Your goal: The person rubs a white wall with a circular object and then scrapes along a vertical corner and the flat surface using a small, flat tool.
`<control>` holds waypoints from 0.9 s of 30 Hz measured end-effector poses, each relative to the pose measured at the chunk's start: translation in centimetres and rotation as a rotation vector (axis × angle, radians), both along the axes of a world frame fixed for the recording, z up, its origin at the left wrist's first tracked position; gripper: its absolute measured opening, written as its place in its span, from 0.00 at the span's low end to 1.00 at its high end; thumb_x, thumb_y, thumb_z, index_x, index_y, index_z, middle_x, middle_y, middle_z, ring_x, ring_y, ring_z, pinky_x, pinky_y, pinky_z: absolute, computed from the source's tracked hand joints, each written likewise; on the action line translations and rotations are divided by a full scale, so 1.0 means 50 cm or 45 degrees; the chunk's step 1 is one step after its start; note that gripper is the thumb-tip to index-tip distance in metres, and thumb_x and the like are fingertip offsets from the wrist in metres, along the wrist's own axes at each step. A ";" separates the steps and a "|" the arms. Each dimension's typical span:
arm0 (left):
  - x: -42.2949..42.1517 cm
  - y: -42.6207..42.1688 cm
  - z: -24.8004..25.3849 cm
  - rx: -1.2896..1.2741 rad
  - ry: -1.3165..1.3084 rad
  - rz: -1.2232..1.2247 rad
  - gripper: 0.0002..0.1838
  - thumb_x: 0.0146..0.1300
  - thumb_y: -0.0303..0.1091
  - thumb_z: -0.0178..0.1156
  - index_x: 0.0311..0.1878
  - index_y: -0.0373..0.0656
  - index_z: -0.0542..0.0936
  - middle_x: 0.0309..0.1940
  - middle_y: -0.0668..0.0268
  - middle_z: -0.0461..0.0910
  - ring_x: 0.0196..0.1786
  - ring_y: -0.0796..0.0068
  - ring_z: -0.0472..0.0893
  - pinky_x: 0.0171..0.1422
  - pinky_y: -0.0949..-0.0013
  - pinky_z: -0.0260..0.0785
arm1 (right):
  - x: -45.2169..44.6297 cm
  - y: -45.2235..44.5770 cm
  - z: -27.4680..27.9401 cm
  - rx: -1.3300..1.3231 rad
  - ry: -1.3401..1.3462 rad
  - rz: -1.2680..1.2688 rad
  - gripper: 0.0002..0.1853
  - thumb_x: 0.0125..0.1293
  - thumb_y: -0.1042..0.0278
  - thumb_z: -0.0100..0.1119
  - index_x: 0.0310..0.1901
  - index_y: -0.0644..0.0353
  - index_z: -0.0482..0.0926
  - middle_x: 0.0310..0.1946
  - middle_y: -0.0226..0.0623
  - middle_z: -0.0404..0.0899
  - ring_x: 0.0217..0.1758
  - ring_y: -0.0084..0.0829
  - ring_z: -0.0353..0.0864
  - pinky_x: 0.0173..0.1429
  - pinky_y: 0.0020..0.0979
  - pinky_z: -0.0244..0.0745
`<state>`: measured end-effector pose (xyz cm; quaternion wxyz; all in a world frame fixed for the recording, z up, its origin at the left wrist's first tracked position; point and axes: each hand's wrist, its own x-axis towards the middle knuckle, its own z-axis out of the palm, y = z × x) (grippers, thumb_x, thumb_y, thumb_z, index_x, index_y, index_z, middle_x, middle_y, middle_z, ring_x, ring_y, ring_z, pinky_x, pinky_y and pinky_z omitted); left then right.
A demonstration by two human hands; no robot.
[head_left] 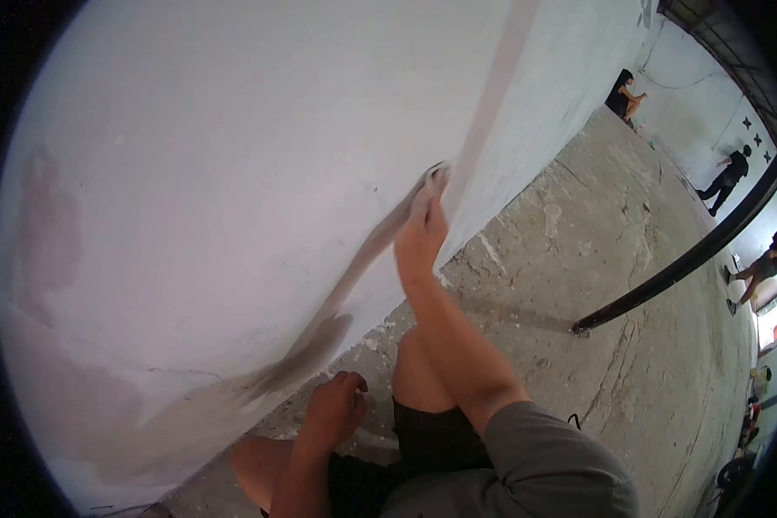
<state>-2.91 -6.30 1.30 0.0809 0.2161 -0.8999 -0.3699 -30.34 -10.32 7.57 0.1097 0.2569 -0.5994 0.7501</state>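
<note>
My right hand (pixel 425 220) is raised to the white wall (pixel 259 155), its fingers pressed together against the surface near a vertical corner. Something small, pale with a dark edge, shows at the fingertips; its kind cannot be made out. Dust whitens those fingers. Lower down, my left hand (pixel 337 404) rests by my bent knee, close to the foot of the wall, with its fingers loosely curled and nothing visible in them. A shadow of the raised arm falls across the wall, which carries faint brownish patches and a thin crack.
A black pole (pixel 686 259) stands on the cracked, dusty concrete floor (pixel 535 250) to the right. One person (pixel 623 95) sits by the far wall; another person (pixel 732 177) stands facing it. A third person (pixel 764 263) is at the right edge, with several objects below.
</note>
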 end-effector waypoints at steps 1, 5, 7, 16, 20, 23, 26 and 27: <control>0.000 0.001 0.012 0.010 -0.049 -0.004 0.08 0.59 0.24 0.59 0.42 0.38 0.76 0.40 0.51 0.79 0.43 0.49 0.81 0.48 0.53 0.72 | 0.019 0.003 -0.012 0.090 0.131 -0.040 0.27 0.79 0.63 0.41 0.72 0.70 0.58 0.75 0.53 0.54 0.80 0.42 0.52 0.78 0.31 0.50; -0.007 0.000 0.002 0.000 -0.047 -0.003 0.09 0.60 0.26 0.60 0.44 0.38 0.76 0.42 0.51 0.80 0.45 0.51 0.82 0.50 0.55 0.73 | -0.033 -0.009 0.023 -0.042 0.036 -0.006 0.26 0.79 0.64 0.41 0.72 0.71 0.58 0.76 0.55 0.53 0.81 0.43 0.47 0.79 0.32 0.49; -0.006 0.002 -0.006 0.006 -0.034 -0.007 0.10 0.60 0.28 0.60 0.44 0.40 0.76 0.42 0.52 0.80 0.43 0.49 0.82 0.50 0.53 0.73 | -0.051 -0.020 0.032 -0.150 -0.056 -0.094 0.26 0.78 0.66 0.41 0.71 0.73 0.59 0.76 0.57 0.52 0.82 0.44 0.44 0.79 0.34 0.47; -0.010 0.002 -0.021 0.026 -0.057 -0.026 0.15 0.60 0.32 0.62 0.50 0.41 0.76 0.44 0.53 0.81 0.45 0.49 0.82 0.51 0.52 0.73 | -0.003 -0.003 0.025 -0.075 0.174 -0.037 0.23 0.77 0.75 0.42 0.70 0.73 0.61 0.75 0.57 0.54 0.81 0.48 0.46 0.79 0.39 0.48; -0.007 0.004 -0.010 0.041 -0.085 -0.030 0.14 0.61 0.33 0.61 0.49 0.40 0.78 0.45 0.53 0.82 0.47 0.50 0.82 0.53 0.53 0.73 | 0.035 -0.011 -0.020 -0.045 0.482 -0.027 0.23 0.76 0.75 0.42 0.69 0.74 0.62 0.73 0.58 0.57 0.80 0.47 0.50 0.78 0.36 0.53; -0.007 0.000 -0.019 0.022 -0.112 -0.023 0.15 0.62 0.33 0.61 0.50 0.39 0.78 0.44 0.52 0.83 0.48 0.50 0.82 0.54 0.53 0.73 | -0.031 -0.007 0.017 -0.018 0.338 -0.079 0.23 0.76 0.74 0.43 0.69 0.74 0.62 0.73 0.59 0.58 0.79 0.46 0.53 0.77 0.34 0.54; -0.005 0.005 -0.004 0.029 -0.137 -0.044 0.16 0.62 0.34 0.61 0.51 0.39 0.78 0.44 0.52 0.83 0.48 0.51 0.82 0.54 0.53 0.73 | -0.072 -0.005 0.032 -0.039 0.278 -0.165 0.23 0.76 0.75 0.44 0.69 0.74 0.63 0.73 0.58 0.58 0.78 0.46 0.55 0.76 0.34 0.57; -0.004 0.005 -0.005 0.028 -0.135 -0.045 0.16 0.62 0.34 0.61 0.51 0.39 0.78 0.44 0.52 0.83 0.48 0.51 0.82 0.54 0.53 0.73 | -0.053 0.004 0.018 -0.066 0.183 -0.049 0.23 0.76 0.73 0.44 0.69 0.74 0.63 0.73 0.57 0.58 0.79 0.45 0.55 0.76 0.35 0.56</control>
